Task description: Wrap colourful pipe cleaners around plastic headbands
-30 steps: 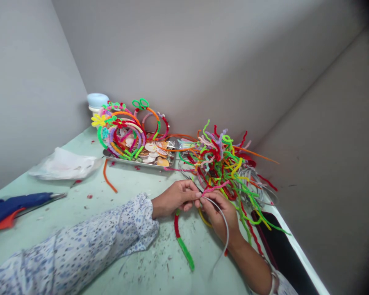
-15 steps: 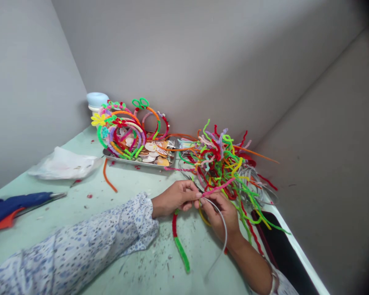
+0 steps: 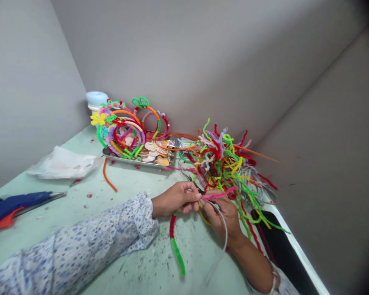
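My left hand [image 3: 182, 197] is closed, thumb and fingers pinching a thin headband where a pink pipe cleaner [image 3: 223, 193] meets it. Fuzzy red and green wrapping covers the headband's near end [image 3: 177, 258], which hangs below this hand. Bare grey band [image 3: 225, 231] curves out on the other side, past my right wrist. My right hand [image 3: 224, 216] is closed at the same spot, its fingertips against the headband and the pink pipe cleaner's base. The pink strand's free end points right, over the right hand. Exactly what each fingertip grips is partly hidden.
Behind my hands lies a tangled heap of coloured pipe cleaners [image 3: 224, 159]. A metal tray [image 3: 141, 163] with paper cutouts and finished headbands [image 3: 126, 135] stands left of it. A plastic bag [image 3: 64, 164], blue-handled pliers [image 3: 21, 200] and a dark flat object [image 3: 283, 246] lie around.
The pink pipe cleaner's free end has dropped slightly and shifted right. The headband's green end has swung a little left and down. Both hands stay almost in place.
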`<action>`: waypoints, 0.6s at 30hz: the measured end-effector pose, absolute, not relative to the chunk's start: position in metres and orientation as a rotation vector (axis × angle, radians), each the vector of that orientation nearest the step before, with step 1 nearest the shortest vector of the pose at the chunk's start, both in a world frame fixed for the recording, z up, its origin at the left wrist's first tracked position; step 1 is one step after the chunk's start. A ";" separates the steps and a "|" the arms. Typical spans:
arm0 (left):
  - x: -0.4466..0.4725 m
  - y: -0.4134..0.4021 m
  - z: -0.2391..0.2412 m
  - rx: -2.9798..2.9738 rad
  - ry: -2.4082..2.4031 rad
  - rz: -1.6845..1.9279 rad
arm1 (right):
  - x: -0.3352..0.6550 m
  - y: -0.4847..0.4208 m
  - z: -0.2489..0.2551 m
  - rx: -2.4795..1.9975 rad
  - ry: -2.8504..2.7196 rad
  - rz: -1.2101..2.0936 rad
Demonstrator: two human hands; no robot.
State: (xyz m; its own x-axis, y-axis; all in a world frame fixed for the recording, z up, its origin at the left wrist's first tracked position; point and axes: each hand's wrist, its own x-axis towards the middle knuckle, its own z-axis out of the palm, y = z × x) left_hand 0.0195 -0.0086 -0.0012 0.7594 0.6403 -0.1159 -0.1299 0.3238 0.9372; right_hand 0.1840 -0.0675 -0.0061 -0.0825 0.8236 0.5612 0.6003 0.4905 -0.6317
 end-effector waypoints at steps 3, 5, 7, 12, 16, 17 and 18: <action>0.019 -0.008 -0.001 1.126 0.533 0.529 | 0.183 -0.068 -0.009 -1.242 -1.778 0.247; 0.019 -0.008 -0.002 1.120 0.542 0.538 | 0.183 -0.068 -0.011 -1.273 -1.754 0.197; 0.019 -0.007 -0.003 1.116 0.545 0.542 | 0.183 -0.068 -0.013 -1.289 -1.728 0.167; 0.019 -0.007 -0.003 1.099 0.566 0.523 | 0.183 -0.066 -0.013 -1.292 -1.724 0.170; 0.018 -0.007 -0.001 1.097 0.591 0.497 | 0.183 -0.065 -0.011 -1.240 -1.750 0.182; 0.018 -0.007 0.000 1.097 0.592 0.490 | 0.183 -0.064 -0.011 -1.223 -1.763 0.193; 0.018 -0.007 0.000 1.096 0.592 0.484 | 0.184 -0.064 -0.011 -1.204 -1.779 0.206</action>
State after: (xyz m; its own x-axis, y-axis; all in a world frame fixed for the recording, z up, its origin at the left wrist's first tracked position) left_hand 0.0182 -0.0069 -0.0002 0.7484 0.6313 -0.2032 -0.0732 0.3832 0.9208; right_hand 0.1838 -0.0640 -0.0109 -0.0700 0.7943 0.6035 0.6350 0.5020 -0.5871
